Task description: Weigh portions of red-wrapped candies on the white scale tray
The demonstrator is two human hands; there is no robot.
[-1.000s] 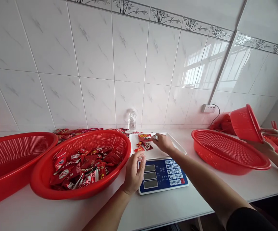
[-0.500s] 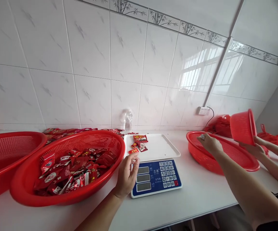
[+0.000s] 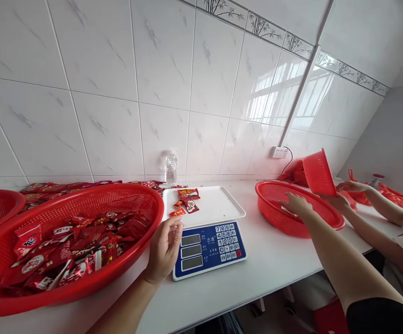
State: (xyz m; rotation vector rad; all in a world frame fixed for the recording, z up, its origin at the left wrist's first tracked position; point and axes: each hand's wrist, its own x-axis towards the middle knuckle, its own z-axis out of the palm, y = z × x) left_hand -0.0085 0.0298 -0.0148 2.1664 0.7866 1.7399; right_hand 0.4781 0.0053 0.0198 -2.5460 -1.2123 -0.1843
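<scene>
1. Left hand stands on its edge, fingers loosely curled and empty, between the candy basket and the scale.
2. Right hand, palm down at the scale's 2 o'clock, is extended into the shallow basket; its grip is hidden.

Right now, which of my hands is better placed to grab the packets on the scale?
Left: left hand sits beside the scale, close to the packets; right hand is away over the basket.

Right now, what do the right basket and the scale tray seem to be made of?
Basket: looks like red moulded plastic, slightly glossy, with a perforated mesh wall. Tray: smooth white, probably plastic or coated metal; its matte, seamless face leaves that open.
</scene>
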